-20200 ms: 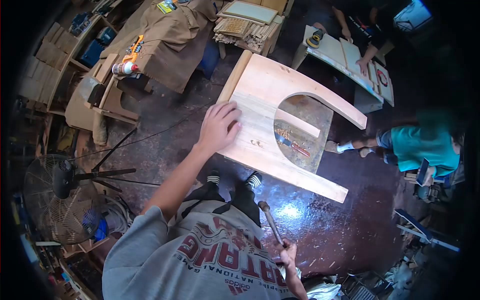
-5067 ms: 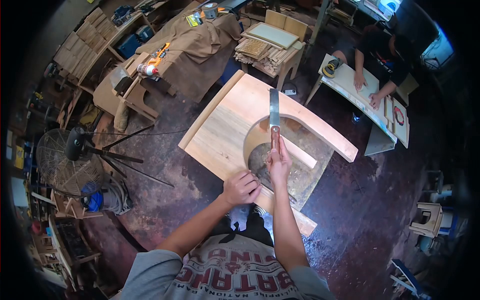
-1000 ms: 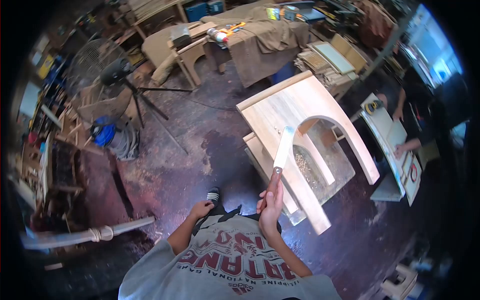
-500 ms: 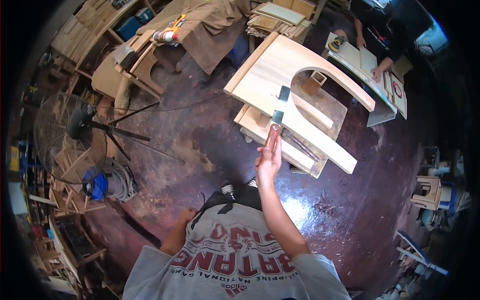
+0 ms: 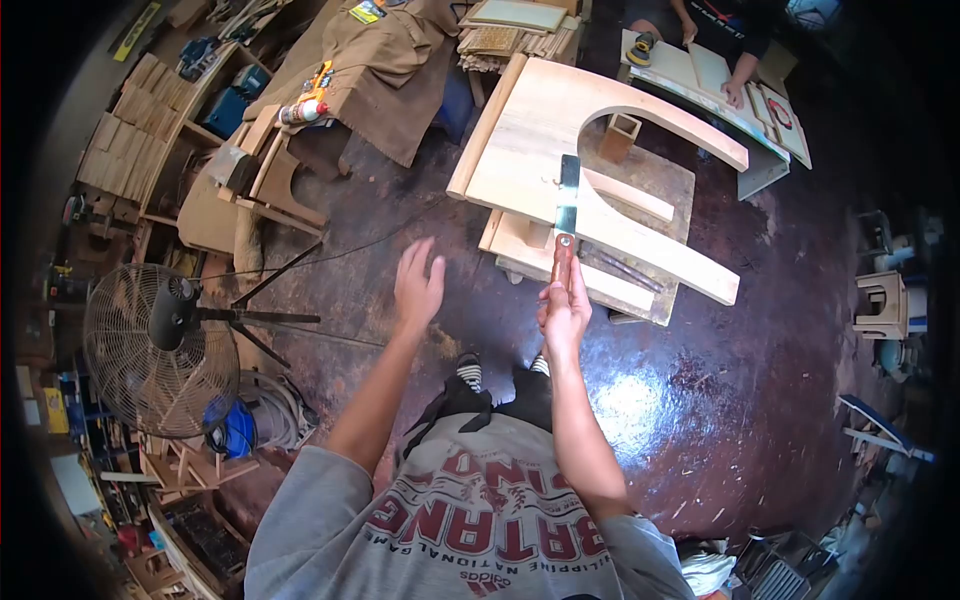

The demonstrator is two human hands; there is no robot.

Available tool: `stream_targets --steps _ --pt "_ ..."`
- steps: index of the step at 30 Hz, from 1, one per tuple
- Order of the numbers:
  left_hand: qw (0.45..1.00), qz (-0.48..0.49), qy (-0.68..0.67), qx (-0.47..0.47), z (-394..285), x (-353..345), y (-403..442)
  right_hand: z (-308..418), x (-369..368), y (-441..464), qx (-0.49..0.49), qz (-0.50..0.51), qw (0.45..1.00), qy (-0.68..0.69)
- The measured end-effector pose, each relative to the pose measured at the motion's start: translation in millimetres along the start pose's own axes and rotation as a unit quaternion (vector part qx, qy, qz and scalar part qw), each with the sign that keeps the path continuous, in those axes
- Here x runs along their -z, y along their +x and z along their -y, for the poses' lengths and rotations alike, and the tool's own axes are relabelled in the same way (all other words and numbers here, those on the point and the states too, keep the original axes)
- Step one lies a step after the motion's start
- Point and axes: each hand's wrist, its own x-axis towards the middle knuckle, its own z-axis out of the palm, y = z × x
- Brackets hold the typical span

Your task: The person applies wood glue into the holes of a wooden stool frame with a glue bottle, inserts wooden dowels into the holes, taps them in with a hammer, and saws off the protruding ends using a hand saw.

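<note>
My right hand [image 5: 566,318] is wrapped round the reddish-brown wooden handle of a flat-bladed hand tool [image 5: 566,215]. The shiny straight blade points away from me, in view over a pale wooden panel [image 5: 530,125] with a large U-shaped cut-out; whether it touches the wood I cannot tell. A round pivot or screw shows where blade and handle meet. Out over the floor to the left, my left hand [image 5: 418,285] is empty, its fingers apart. Beneath the panel are another pale wooden piece [image 5: 620,280] and a dark rod [image 5: 625,268].
A black pedestal fan [image 5: 165,340] stands at left, its legs reaching toward the middle. Behind it is a cloth-covered bench [image 5: 390,90] with a glue bottle [image 5: 303,111]. At upper right, another person's hand [image 5: 733,95] rests at a worktable with a yellow sander [image 5: 641,48].
My left hand has risen from beside my body and reached forward, fingers spread. My right hand still grips the tool, whose blade has turned more upright in view. The camera view has shifted.
</note>
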Motion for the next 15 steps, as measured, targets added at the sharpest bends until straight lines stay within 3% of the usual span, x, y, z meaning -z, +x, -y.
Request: stream_targets --steps 1,5,9,11,15 --pt "0.999 -0.022 0.013 -0.04 -14 -3 26 -5 -1 3 0.012 0.001 1.0 -0.001" --pt "0.999 0.028 0.007 -0.036 -57 -12 89 -2 -3 -1 -0.001 -0.012 1.0 -0.01" --pt "0.996 0.065 0.047 -0.031 -60 -10 105 -4 -14 -5 0.032 -0.008 0.999 0.001" --pt "0.996 0.022 0.054 -0.072 -53 -12 111 -9 -15 -7 0.035 -0.011 0.999 0.0" --pt "0.998 0.042 0.038 -0.032 -67 -2 125 -12 -3 -15 0.044 0.007 0.998 -0.033"
